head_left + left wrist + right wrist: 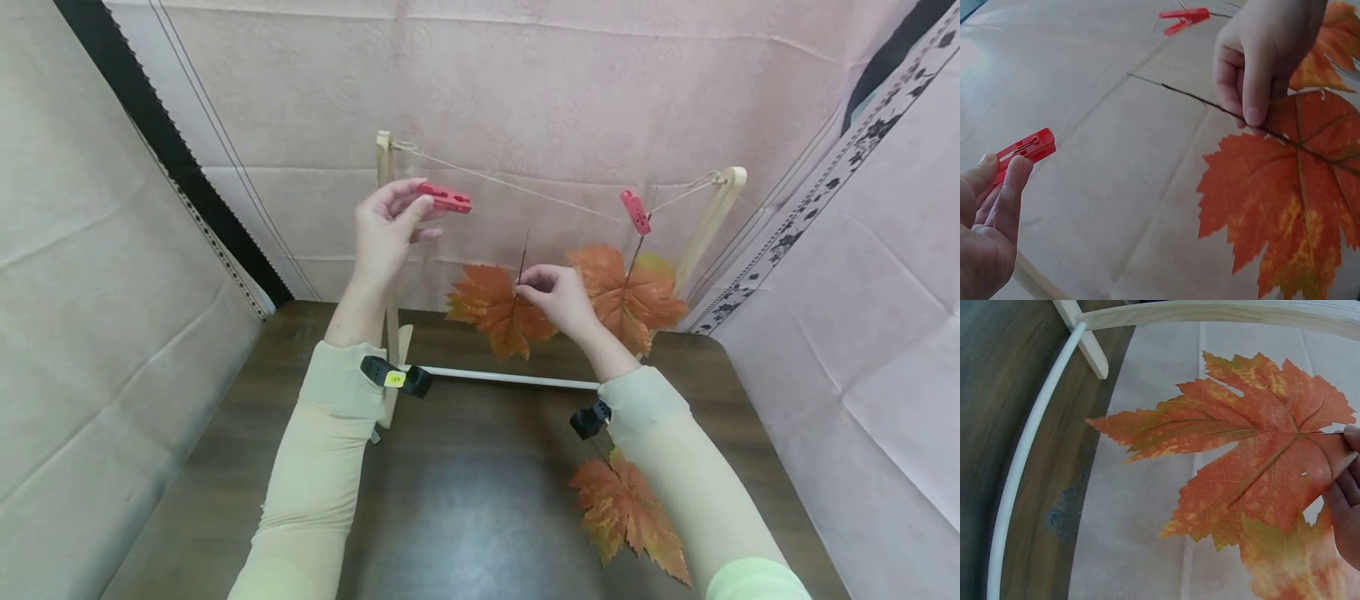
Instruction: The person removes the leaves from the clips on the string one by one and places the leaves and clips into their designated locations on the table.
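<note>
The left hand (pixel 386 229) pinches a red clothespin (pixel 446 198) up beside the string (pixel 525 187), ready to clip; the right hand (pixel 558 296) grips an orange leaf (pixel 491 308) by its stem (pixel 522 254) — pointing up at that line; a second leaf (pixel 626 296) already hangs pegged, and another (pixel 626 512) lies on the worktop (pixel 465 500).

A red clothespin (pixel 446 198) is held in the left hand (pixel 386 229). A second red clothespin (pixel 635 211) sits on a beige string (pixel 540 193). The leaf (pixel 498 310) in the right hand (pixel 558 298) is orange-red with yellow mottling and a dark stem. The hanging leaf (pixel 626 293) is orange with a yellow-green edge. A third orange, yellow-flecked leaf (pixel 626 517) lies on the dark brown wood-grain desk (pixel 465 500). The frame (pixel 708 229) is pale wood. The backdrop (pixel 525 83) is pale pink.
</note>
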{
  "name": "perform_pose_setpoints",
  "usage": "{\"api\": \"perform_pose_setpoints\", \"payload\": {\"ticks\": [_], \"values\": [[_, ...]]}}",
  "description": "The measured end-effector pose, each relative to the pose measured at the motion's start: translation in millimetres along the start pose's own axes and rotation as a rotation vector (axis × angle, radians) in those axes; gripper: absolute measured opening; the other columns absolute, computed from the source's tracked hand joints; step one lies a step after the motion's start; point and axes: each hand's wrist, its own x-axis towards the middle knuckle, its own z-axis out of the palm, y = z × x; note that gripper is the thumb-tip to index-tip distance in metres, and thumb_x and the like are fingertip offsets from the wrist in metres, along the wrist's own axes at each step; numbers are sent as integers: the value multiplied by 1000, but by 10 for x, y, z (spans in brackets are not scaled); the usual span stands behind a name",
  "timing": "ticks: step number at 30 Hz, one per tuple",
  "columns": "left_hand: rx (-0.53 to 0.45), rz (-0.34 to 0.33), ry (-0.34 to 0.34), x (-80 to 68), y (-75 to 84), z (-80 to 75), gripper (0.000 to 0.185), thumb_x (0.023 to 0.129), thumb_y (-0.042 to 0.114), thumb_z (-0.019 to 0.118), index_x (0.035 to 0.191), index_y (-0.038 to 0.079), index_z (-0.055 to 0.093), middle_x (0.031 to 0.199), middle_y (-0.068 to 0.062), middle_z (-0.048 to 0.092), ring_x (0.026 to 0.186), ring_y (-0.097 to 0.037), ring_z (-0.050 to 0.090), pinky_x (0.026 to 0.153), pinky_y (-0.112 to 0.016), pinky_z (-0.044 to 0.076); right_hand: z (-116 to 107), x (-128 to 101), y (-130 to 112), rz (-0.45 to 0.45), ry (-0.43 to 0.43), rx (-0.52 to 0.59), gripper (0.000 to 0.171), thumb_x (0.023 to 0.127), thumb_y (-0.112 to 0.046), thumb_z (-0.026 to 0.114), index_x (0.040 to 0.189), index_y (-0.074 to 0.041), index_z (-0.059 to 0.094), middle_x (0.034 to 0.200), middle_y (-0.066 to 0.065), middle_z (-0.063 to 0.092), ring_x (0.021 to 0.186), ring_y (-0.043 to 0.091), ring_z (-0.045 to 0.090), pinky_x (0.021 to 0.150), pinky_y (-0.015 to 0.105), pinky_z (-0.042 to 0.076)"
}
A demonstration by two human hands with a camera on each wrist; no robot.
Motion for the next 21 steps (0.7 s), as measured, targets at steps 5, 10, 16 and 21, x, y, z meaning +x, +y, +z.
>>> {"api": "perform_pose_setpoints", "payload": {"ticks": [5,10,16,21], "values": [[30,-48,-2,-54,-147,-144,29,89,5,60,117,-4,57,96,-1,69,77,-6,67,65,-21,57,63,-54,33,29,-48,-11,13,86,-12,66,90,0,68,92,16,70,78,12,62,70,22,52],[4,-97,-6,-107,-321,-290,31,91,4,57,119,-8,53,86,7,67,77,-7,67,63,-20,56,111,-118,65,40,-108,-19,11,87,-13,66,90,-2,68,91,13,70,80,15,63,73,26,54],[82,-158,-26,-191,-491,-477,35,93,8,54,124,-8,49,91,7,64,81,-5,65,64,-20,56,117,-197,135,45,-227,32,11,86,-12,67,88,-2,67,85,10,68,75,14,59,70,24,51],[150,-198,-58,-254,-617,-616,39,95,12,53,127,-9,47,92,8,62,84,-5,64,68,-20,56,79,-265,217,46,-309,58,11,86,-12,68,87,-2,67,84,5,67,75,13,58,70,24,50]]}}
